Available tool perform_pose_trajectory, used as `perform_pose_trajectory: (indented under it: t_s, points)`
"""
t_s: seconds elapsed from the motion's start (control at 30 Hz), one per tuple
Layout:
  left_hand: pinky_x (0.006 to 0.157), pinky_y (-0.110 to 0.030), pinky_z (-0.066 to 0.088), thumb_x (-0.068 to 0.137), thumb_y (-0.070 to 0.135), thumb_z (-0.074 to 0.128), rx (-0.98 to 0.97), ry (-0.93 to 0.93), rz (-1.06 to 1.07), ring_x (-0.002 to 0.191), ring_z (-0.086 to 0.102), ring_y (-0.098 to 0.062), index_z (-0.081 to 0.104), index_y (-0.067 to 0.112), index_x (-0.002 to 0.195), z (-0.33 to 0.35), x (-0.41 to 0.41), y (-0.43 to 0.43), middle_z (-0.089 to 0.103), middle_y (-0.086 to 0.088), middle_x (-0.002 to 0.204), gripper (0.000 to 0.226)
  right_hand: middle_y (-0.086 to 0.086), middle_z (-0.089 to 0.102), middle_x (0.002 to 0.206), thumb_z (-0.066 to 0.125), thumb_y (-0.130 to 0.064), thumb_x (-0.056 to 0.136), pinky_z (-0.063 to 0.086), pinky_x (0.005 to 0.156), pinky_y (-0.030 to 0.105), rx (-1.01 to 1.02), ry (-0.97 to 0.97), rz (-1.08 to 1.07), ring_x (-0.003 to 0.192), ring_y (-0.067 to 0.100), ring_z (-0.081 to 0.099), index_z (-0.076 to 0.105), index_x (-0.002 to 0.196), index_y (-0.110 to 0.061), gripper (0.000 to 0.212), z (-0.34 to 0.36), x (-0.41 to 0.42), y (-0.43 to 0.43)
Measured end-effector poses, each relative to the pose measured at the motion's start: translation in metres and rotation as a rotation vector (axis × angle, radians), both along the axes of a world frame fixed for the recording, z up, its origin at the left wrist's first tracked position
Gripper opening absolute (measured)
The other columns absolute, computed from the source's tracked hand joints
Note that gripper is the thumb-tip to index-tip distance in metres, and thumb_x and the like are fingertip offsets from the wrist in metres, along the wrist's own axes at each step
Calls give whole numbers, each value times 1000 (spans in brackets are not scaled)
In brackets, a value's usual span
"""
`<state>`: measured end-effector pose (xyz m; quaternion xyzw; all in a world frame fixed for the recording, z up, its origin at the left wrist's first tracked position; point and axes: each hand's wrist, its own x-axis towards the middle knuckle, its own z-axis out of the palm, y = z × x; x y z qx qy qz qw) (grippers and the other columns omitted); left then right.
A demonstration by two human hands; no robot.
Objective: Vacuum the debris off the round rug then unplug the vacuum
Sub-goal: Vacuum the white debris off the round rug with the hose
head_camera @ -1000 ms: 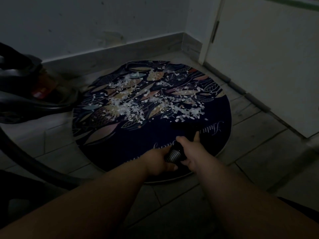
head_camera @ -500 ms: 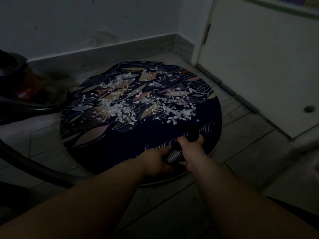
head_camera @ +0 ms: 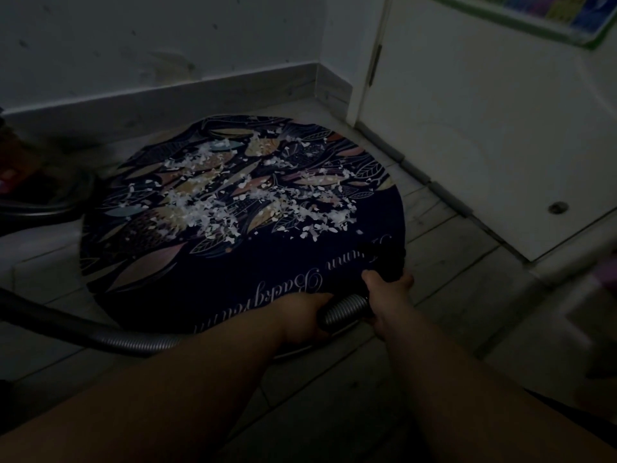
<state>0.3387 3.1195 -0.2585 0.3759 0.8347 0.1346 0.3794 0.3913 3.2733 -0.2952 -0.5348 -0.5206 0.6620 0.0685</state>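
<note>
A dark round rug (head_camera: 253, 279) with a leaf pattern lies on the tiled floor. White debris (head_camera: 233, 202) is scattered across its far half. My left hand (head_camera: 305, 317) grips the ribbed grey vacuum hose (head_camera: 344, 310) at the rug's near edge. Just ahead of it, my right hand (head_camera: 387, 289) holds the hose where it joins the black nozzle (head_camera: 384, 259). The nozzle's tip rests over the rug's near right part, short of the debris. The hose (head_camera: 117, 339) trails away to the left. The vacuum body (head_camera: 40, 198) sits at the far left, mostly out of frame.
A wall with a grey skirting board (head_camera: 200, 98) runs behind the rug. A white door (head_camera: 484, 128) stands open at the right, its lower edge close to the rug. The room is dim.
The view has swung left, so the rug and my hands sit further right in frame. My hands and the nozzle have slid towards the rug's right edge, and more ribbed hose shows between them.
</note>
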Motion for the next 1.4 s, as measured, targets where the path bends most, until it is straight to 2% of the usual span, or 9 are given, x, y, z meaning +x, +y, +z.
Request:
perform_pose_trajectory:
  t_s: [0.17,0.33,0.6,0.73,0.83,1.0,1.13,1.23,1.4]
  points:
    - [102,-26,36,91,31,58,46,-3,26,123,48,-17,30,30,145,-2,-5,7,48,0,139,61,14,45,131,62,-21,91,55,80,60,3,1,-53,104,38,56,12,150,-34,79,0,-5,16]
    - [107,-28,36,91,33,57,61,-18,45,127,45,-18,25,33,147,-6,-11,22,43,0,144,64,12,46,128,65,-22,88,54,83,61,8,-3,-135,103,38,56,15,148,-34,79,-1,-9,32]
    - [105,-29,34,94,29,52,60,-25,40,129,43,-20,20,30,149,-3,-14,44,38,-3,147,63,17,47,133,66,-25,90,54,85,57,61,-4,-158,97,33,55,17,149,-32,77,-3,-15,56]
    - [107,-30,34,95,29,52,40,-19,41,131,41,-21,18,29,150,0,-19,45,36,-4,148,64,14,48,132,66,-25,90,57,79,55,37,24,-96,102,34,57,20,148,-33,75,-3,-23,58]
    - [108,-31,34,94,30,53,23,-13,63,131,40,-22,19,30,149,0,-22,41,35,-5,149,65,9,49,125,65,-22,91,57,71,46,14,57,-20,95,30,58,21,149,-34,74,-2,-27,56]
    - [107,-29,33,93,31,53,-2,-36,108,130,41,-21,18,30,149,8,-27,30,36,-4,148,66,9,45,139,65,-25,89,55,82,56,17,48,48,104,32,56,15,152,-39,82,6,-41,43]
    - [108,-29,34,93,30,55,-29,-47,128,129,43,-21,19,30,149,14,-28,16,39,-4,147,67,9,46,140,66,-27,88,55,83,55,10,26,115,104,32,55,12,152,-42,84,10,-46,33]
    - [112,-31,31,92,33,55,-56,-44,132,134,38,-22,17,30,149,15,-25,5,32,-3,152,69,10,44,142,65,-28,88,54,86,56,0,-4,173,108,33,55,11,152,-44,85,11,-47,24]
    - [112,-29,29,92,34,55,-68,-37,167,135,36,-22,17,31,149,14,-16,-12,31,-5,152,69,9,42,143,64,-29,89,55,83,53,-2,-23,257,107,33,54,9,151,-45,85,12,-48,9]
